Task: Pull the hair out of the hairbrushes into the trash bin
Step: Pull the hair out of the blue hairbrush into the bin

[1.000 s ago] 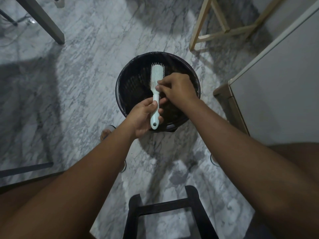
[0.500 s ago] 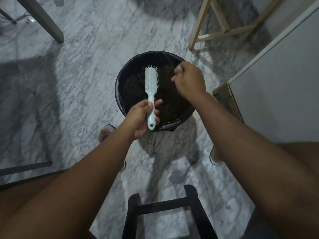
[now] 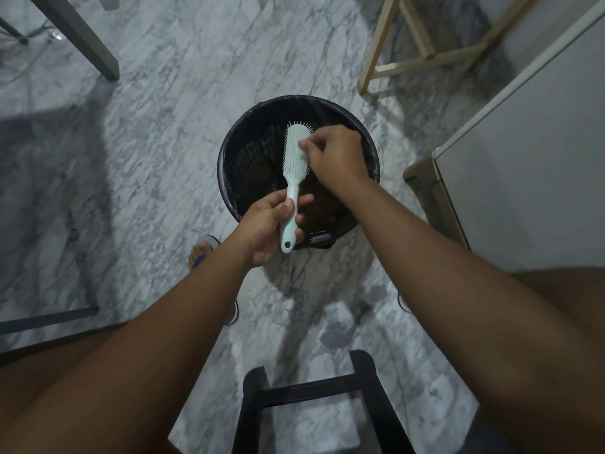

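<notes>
Head view: your left hand (image 3: 268, 224) gripped the hairbrush (image 3: 296, 155) by its handle, long axis pointing away from you over the trash bin (image 3: 226, 178), while your right hand (image 3: 334, 155) pinched its bristles, whether on hair you couldn't tell.

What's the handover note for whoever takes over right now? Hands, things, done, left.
Left hand: grips the handle of the pale hairbrush, bristles up, over the trash bin.
Right hand: fingers curled, fingertips at the bristles near the brush head; whether hair is pinched is too fine to see.
Bin: black-lined, on the marble floor, directly under the brush; its contents are dark and unclear.
Done: brush positioned over the bin, picking under way.
Left: pull the remaining hair and drop it in the bin. Only this one brush is in view.
</notes>
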{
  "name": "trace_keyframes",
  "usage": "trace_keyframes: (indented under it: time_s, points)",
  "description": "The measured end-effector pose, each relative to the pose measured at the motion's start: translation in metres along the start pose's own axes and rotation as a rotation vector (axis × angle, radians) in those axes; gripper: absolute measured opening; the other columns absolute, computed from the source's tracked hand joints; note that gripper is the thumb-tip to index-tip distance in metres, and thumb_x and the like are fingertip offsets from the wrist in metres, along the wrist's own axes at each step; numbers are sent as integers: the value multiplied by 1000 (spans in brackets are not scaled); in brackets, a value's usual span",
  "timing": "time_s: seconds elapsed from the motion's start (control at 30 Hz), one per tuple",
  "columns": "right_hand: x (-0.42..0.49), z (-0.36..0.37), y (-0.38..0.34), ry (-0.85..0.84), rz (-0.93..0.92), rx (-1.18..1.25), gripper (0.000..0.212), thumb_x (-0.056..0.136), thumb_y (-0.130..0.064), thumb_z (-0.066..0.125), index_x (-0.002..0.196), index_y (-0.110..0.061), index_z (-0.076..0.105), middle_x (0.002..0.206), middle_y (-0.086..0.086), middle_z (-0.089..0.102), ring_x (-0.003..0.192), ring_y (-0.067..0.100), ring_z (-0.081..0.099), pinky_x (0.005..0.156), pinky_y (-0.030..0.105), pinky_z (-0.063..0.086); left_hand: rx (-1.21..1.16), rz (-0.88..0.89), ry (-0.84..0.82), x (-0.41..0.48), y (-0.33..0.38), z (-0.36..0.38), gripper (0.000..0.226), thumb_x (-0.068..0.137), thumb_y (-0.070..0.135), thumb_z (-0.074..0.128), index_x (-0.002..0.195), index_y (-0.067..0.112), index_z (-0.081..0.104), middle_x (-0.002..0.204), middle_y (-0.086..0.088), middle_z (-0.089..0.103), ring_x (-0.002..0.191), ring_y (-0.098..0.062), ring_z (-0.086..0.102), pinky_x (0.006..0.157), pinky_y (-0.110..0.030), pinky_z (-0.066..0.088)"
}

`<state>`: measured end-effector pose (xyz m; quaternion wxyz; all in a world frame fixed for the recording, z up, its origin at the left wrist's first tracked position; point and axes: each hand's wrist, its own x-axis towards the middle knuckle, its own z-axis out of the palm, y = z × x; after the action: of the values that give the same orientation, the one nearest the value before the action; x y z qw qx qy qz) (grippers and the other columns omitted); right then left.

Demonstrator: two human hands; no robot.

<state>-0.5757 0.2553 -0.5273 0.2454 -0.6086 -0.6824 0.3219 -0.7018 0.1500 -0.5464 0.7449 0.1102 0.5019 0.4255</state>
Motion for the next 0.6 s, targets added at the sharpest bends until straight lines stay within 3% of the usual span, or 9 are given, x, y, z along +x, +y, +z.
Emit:
trace_keyframes:
  time_s: [0.17,0.23,0.27,0.33,0.37,0.4,0.47,0.53,0.6]
  points:
    - [15,-20,4,226,58,321,22,100,-22,55,88,-8,66,85,0,73,65,13,71,68,40,62,-68,-15,-4,-1,-2,-8,34,104,9,41,137,4,50,123,-7,68,68,-12,54,56,-28,48]
    - [21,-24,7,219,79,347,15,100,-16,51,102,-9,64,98,0,72,75,13,70,77,44,61,-74,-14,-6,-1,1,-9,35,104,10,39,136,6,50,120,-5,69,66,-12,53,54,-26,46]
    - [22,-25,10,136,91,269,21,97,-12,54,117,-11,61,113,3,69,91,14,68,87,45,58,-70,-19,-10,-2,2,-8,35,103,10,38,136,7,50,118,-5,70,65,-12,52,53,-26,45]
    - [20,-20,19,-109,88,8,77,87,-13,70,152,-15,30,148,11,47,127,23,55,108,45,47,-54,-31,-23,-3,5,-5,36,103,10,37,136,6,51,114,-4,70,64,-12,49,52,-25,42]
    - [17,-16,20,-206,88,-65,100,81,-16,78,158,-18,13,157,13,35,136,26,47,112,45,43,-46,-35,-32,-3,6,-3,36,103,9,37,135,6,51,113,-4,70,64,-12,48,52,-25,41]
    - [15,-11,20,-256,77,-75,109,79,-18,80,159,-18,6,159,13,32,137,26,46,112,42,42,-38,-37,-44,-4,7,-1,35,102,8,37,134,6,52,112,-4,70,64,-12,48,52,-25,41]
    - [14,-5,18,-211,28,-3,89,84,-15,74,156,-13,24,143,10,52,119,18,58,104,34,48,-26,-34,-69,-5,8,1,34,102,8,38,132,6,54,112,-4,70,64,-12,48,52,-25,42]
    - [15,-4,18,-84,-52,-6,37,89,-11,63,126,-9,65,101,3,71,88,11,64,86,29,53,-37,-32,-78,-5,8,2,34,102,8,38,132,6,54,111,-4,71,63,-12,49,52,-25,42]
    - [16,-5,22,5,-57,21,18,94,-14,58,95,-8,75,77,1,70,65,7,61,69,25,53,-58,-28,-73,-4,8,2,34,103,8,38,133,6,52,108,-3,72,63,-12,49,52,-25,43]
